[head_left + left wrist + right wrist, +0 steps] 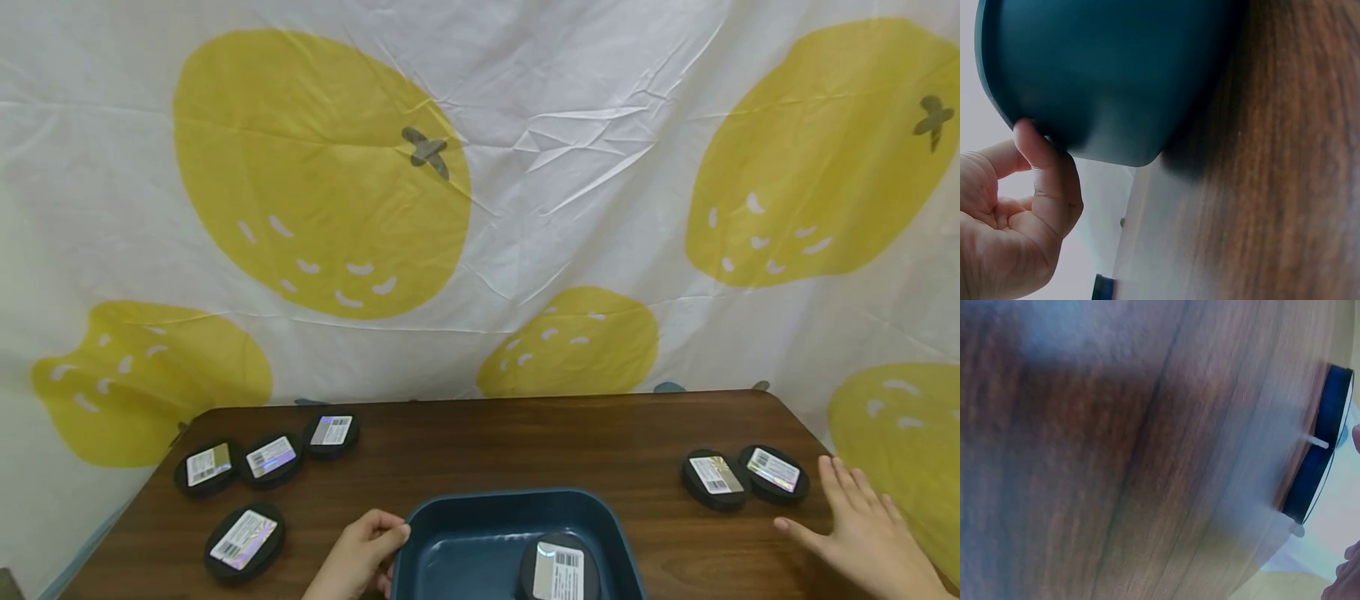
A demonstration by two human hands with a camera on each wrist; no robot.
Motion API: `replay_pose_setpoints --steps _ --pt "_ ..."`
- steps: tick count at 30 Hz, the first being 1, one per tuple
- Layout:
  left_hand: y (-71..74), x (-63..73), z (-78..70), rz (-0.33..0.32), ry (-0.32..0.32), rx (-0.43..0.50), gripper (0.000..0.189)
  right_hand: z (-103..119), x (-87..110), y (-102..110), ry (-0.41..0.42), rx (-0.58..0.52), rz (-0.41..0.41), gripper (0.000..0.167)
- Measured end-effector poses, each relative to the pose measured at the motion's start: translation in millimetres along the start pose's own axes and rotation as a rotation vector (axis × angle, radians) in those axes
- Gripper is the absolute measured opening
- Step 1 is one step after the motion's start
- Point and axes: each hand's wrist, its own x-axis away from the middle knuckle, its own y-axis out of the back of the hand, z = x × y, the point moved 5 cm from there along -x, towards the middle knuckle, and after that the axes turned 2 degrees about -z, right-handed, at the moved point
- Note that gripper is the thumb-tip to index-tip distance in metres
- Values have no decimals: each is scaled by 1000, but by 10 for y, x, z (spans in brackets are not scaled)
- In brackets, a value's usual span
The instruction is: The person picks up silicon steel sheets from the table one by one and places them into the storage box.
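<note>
A dark blue tray sits at the near edge of the brown table, and one black oval case with a white label lies inside it. My left hand has curled fingers at the tray's left rim. In the left wrist view its thumb presses on the tray's outer wall. My right hand lies flat with straight, spread fingers on the table at the right. It is just near two more black cases and touches neither.
Several similar labelled black cases lie at the table's left: three in a row and one nearer. A white cloth with yellow fruit prints hangs behind. The table edge runs close past my right hand.
</note>
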Motion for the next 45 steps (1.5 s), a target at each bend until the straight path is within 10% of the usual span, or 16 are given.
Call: replay_pose_setpoints --steps 17,45 --pt "-2 15 -12 9 5 8 27 -96 -237 -87 71 -97 -24 104" --pt "3 18 -10 14 8 14 22 -153 -509 -228 -15 -313 212 110"
